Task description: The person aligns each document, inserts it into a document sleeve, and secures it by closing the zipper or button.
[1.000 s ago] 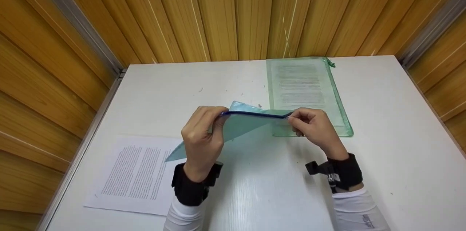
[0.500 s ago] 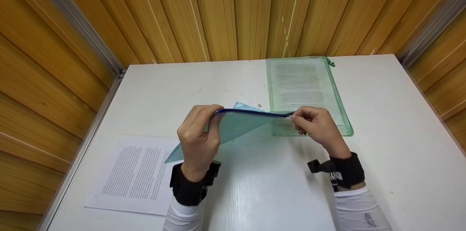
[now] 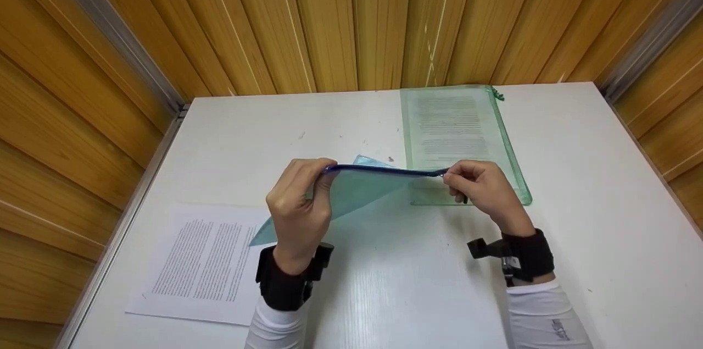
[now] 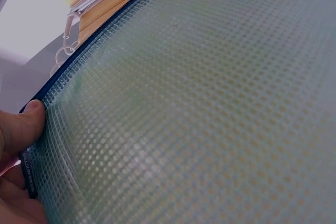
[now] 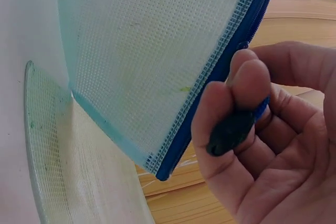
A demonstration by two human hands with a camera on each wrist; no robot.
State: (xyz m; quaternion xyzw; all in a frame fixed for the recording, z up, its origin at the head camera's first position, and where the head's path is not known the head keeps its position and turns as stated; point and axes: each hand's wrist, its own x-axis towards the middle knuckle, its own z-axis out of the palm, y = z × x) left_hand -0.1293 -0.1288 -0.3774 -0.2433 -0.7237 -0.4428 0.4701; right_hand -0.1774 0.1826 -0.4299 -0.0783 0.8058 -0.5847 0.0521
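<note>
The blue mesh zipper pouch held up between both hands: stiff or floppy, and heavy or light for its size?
Probably floppy: the blue mesh zipper pouch sags below its zipper edge between the left hand and the right hand. Likely light, since fingertip pinches alone hold it up. Its woven mesh surface probably gives fair grip rather than slipping.

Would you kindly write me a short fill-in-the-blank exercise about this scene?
1. The left hand grips a mesh pouch with a ____ zipper.
2. The right hand pinches the zipper ____.
3. The green pouch holds a printed ____.
4. The loose sheet lies nearest the ____ hand.

Missing: blue; pull; sheet; left
</note>
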